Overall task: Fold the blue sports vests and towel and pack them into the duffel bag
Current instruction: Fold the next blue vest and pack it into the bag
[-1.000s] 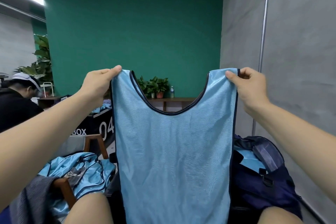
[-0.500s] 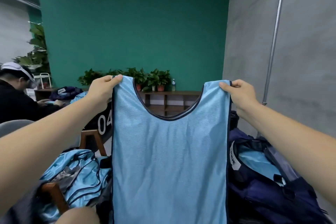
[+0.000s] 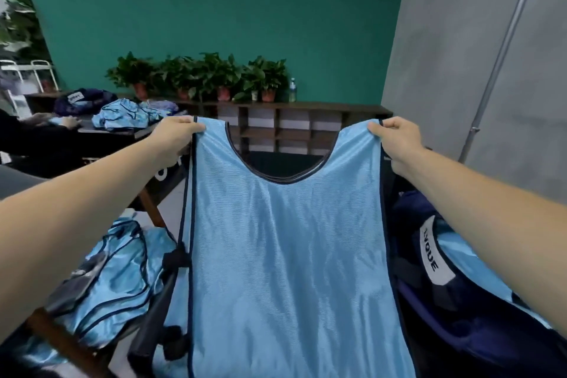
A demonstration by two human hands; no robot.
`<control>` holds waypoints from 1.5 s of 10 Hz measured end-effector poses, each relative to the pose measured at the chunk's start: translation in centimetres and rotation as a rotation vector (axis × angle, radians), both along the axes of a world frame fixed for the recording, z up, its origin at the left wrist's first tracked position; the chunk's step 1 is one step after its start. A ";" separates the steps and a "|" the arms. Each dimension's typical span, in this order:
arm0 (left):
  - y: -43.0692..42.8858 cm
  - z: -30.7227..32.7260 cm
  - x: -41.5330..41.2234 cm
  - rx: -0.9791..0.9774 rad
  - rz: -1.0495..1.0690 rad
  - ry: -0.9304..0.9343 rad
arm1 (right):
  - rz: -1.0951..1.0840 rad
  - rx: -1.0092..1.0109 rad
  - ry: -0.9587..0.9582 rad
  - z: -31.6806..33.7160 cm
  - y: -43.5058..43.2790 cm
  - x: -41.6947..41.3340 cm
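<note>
Centre frame, the light-blue mesh vest (image 3: 288, 255) hangs flat. The left hand (image 3: 175, 138) pinches one shoulder strap and the right hand (image 3: 399, 141) the other. Over the last second both hands have sunk lower in the frame and the cloth has smoothed out, so it looks squared up for a first fold, with none made yet. Unfolded vests (image 3: 116, 279) lie heaped at lower left. The navy duffel bag (image 3: 460, 322) gapes at lower right, with blue cloth already inside. Potted plants (image 3: 214, 77) line the far shelf.
</note>
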State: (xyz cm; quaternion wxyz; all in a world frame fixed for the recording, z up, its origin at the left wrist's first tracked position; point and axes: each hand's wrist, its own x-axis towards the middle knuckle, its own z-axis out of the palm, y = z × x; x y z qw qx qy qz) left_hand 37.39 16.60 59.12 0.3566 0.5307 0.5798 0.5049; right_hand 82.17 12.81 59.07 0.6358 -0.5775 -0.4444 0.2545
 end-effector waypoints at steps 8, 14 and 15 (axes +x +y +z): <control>18.6 -19.7 4.9 -0.337 -0.097 -0.077 | -0.170 -0.642 -0.363 -17.2 20.6 5.1; 22.2 -19.5 5.1 -0.274 -0.032 0.238 | -0.125 -0.644 -0.337 -18.0 22.1 3.1; 20.8 -19.4 4.5 -0.241 -0.035 0.350 | -0.081 -0.685 -0.396 -17.6 21.2 2.5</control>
